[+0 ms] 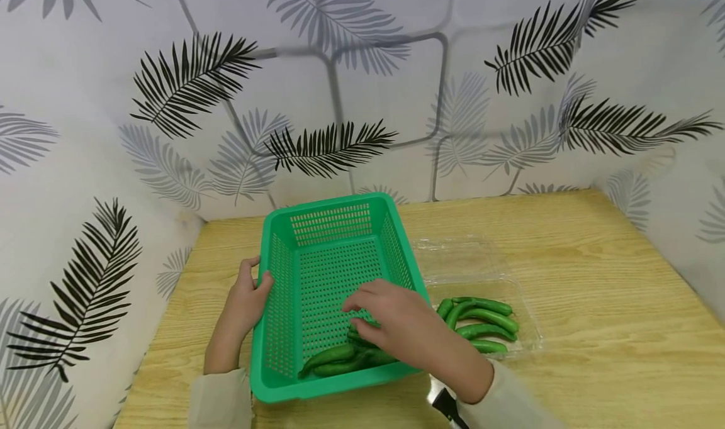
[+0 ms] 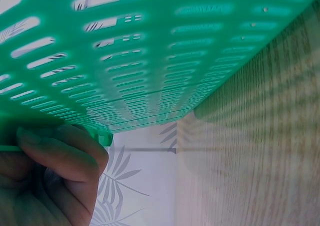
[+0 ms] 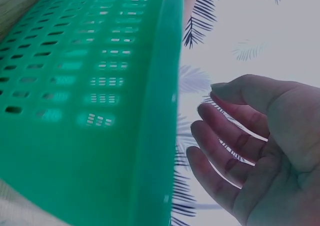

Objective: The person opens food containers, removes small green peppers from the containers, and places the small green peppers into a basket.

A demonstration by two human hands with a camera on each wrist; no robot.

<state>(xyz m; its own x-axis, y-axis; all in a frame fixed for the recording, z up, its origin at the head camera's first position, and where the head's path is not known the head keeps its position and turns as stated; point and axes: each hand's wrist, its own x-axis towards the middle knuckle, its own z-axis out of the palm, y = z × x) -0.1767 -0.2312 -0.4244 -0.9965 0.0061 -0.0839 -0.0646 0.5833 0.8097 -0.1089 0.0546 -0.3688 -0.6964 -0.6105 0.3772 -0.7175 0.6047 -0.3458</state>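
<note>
In the head view, a green plastic basket (image 1: 340,262) with slotted walls stands on the table. My left hand (image 1: 249,300) grips its left rim; in the left wrist view, the thumb and curled fingers (image 2: 75,158) pinch that rim. Over the basket's near right part hovers my right hand (image 1: 393,319), its fingers loosely bent and apart. The right wrist view shows nothing between those fingers (image 3: 225,136). Several long green chili peppers (image 1: 334,356) lie at the near end inside the basket, partly hidden by the right hand.
Right of the basket lies a clear plastic clamshell box (image 1: 529,319), its lid (image 1: 453,256) folded back. Several green peppers (image 1: 487,319) lie in it. A black strap-like object (image 1: 446,406) shows by the right sleeve. Leaf-patterned cloth (image 1: 368,89) stands behind the wooden table (image 1: 600,278).
</note>
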